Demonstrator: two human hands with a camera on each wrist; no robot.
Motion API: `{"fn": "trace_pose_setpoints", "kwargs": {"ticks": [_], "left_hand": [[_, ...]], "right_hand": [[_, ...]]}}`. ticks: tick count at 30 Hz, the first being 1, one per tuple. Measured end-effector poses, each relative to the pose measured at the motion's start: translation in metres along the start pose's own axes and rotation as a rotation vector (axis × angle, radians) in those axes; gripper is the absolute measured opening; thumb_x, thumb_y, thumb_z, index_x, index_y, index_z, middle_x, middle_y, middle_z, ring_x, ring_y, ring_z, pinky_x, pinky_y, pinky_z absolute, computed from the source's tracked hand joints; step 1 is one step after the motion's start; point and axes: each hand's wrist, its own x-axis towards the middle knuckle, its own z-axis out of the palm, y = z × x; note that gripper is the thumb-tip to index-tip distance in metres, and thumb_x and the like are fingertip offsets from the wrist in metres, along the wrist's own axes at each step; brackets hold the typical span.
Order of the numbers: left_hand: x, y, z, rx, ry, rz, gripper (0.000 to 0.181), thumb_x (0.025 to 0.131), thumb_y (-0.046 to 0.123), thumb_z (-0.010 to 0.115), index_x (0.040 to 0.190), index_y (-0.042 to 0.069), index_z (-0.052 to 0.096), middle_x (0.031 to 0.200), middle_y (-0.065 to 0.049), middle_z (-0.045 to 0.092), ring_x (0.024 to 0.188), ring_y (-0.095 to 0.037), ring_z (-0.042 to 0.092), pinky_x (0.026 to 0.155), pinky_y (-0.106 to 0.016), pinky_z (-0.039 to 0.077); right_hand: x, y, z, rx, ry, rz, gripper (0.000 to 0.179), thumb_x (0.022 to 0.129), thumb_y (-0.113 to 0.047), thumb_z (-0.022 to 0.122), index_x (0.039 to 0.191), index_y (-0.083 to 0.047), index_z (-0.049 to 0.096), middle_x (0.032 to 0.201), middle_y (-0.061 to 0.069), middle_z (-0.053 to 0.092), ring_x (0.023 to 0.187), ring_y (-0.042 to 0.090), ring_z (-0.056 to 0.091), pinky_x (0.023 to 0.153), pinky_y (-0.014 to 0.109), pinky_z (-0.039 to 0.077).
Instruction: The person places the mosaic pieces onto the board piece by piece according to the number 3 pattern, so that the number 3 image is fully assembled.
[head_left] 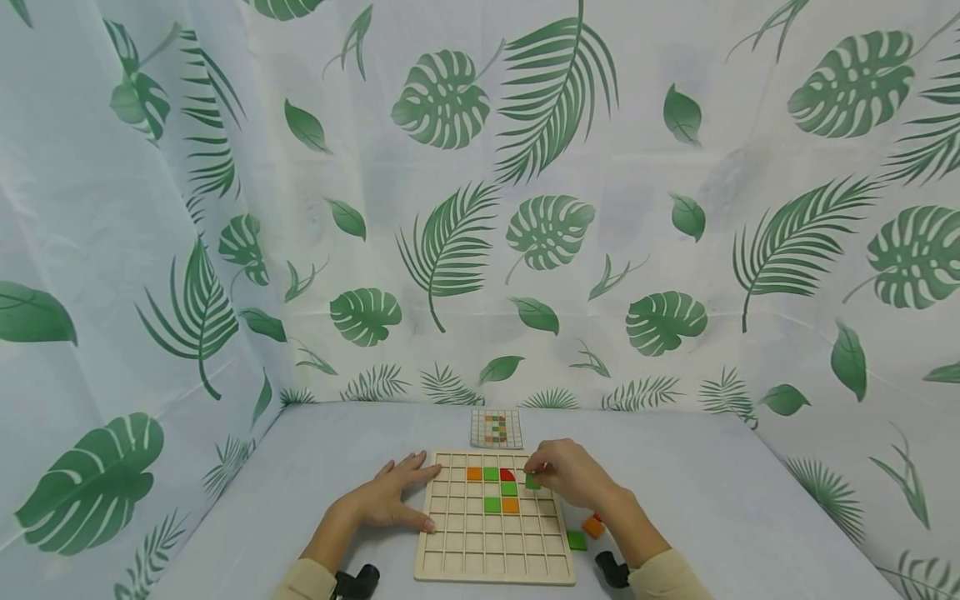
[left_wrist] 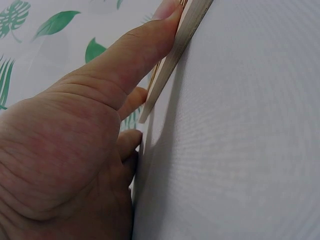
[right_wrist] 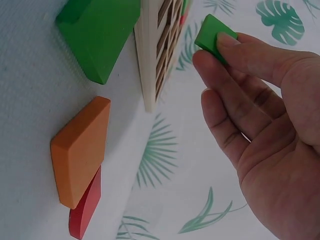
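A pale cloth (head_left: pixel 697 492) covers the table. Nearest, right of the board (head_left: pixel 495 575), lie a loose green tile (head_left: pixel 577 541), an orange tile (head_left: pixel 593 527) and a red tile (right_wrist: pixel 86 207). Six coloured tiles sit in the board's wooden grid. The left hand (head_left: pixel 386 497), fingers spread, rests at its left edge; the right hand (head_left: pixel 573 473) pinches a flat green square (right_wrist: pixel 210 36) over its right side. Beyond lie a pattern card (head_left: pixel 496 429) and a leaf-print curtain (head_left: pixel 487 350). The right wrist view shows the square's thick edge and corners, largely hidden by fingers in the head view.
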Motion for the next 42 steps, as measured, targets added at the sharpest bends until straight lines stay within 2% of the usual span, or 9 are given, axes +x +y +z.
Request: {"fn": "trace_pose_setpoints", "kwargs": {"ticks": [6,14,24,29,35,42], "left_hand": [[0.0,0.0,0.0,-0.006,-0.003,-0.002,0.102,0.073,0.059,0.087,0.159,0.025,0.045,0.174,-0.015,0.02,0.162,-0.04,0.013,0.13,-0.065,0.003],[-0.001,0.001,0.0,-0.01,-0.001,-0.02,0.102,0.072,0.061,0.087,0.159,0.028,0.045,0.174,-0.013,0.019,0.162,-0.04,0.012,0.13,-0.065,0.002],[0.0,0.002,0.001,-0.006,0.002,-0.009,0.102,0.072,0.06,0.087,0.158,0.025,0.046,0.174,-0.015,0.02,0.162,-0.04,0.013,0.13,-0.065,0.002],[-0.001,0.002,0.0,-0.007,0.001,-0.006,0.102,0.072,0.06,0.087,0.159,0.025,0.046,0.174,-0.015,0.02,0.162,-0.04,0.013,0.13,-0.065,0.002],[-0.002,0.003,0.0,-0.012,0.001,-0.005,0.102,0.073,0.059,0.088,0.159,0.025,0.046,0.174,-0.015,0.02,0.162,-0.04,0.012,0.129,-0.066,0.002],[-0.002,0.003,-0.001,-0.012,-0.001,-0.002,0.102,0.073,0.058,0.088,0.159,0.024,0.046,0.174,-0.016,0.02,0.162,-0.041,0.012,0.129,-0.066,0.002]], "right_hand": [[0.001,-0.002,0.001,0.016,-0.018,-0.023,0.016,0.089,-0.005,0.08,0.102,-0.014,0.083,0.09,-0.011,0.071,0.082,0.005,0.065,0.074,0.023,0.059],[0.001,-0.007,0.002,0.045,-0.011,-0.101,0.014,0.09,-0.003,0.079,0.1,-0.011,0.083,0.092,-0.004,0.075,0.083,0.005,0.066,0.073,0.023,0.059],[0.002,-0.013,0.006,0.051,-0.051,-0.11,0.017,0.089,-0.001,0.078,0.099,-0.014,0.084,0.092,-0.005,0.075,0.083,0.002,0.065,0.073,0.022,0.058],[0.004,-0.016,0.007,0.054,-0.069,-0.11,0.017,0.088,-0.001,0.079,0.098,-0.014,0.084,0.094,-0.008,0.076,0.085,0.005,0.067,0.074,0.023,0.059],[0.005,-0.016,0.011,0.07,-0.071,-0.155,0.015,0.085,-0.002,0.082,0.095,-0.012,0.083,0.096,-0.008,0.078,0.088,0.007,0.07,0.075,0.024,0.06],[0.006,-0.016,0.015,0.097,-0.09,-0.155,0.015,0.084,-0.001,0.083,0.092,-0.013,0.083,0.093,-0.007,0.078,0.083,0.002,0.068,0.071,0.02,0.059]]}}
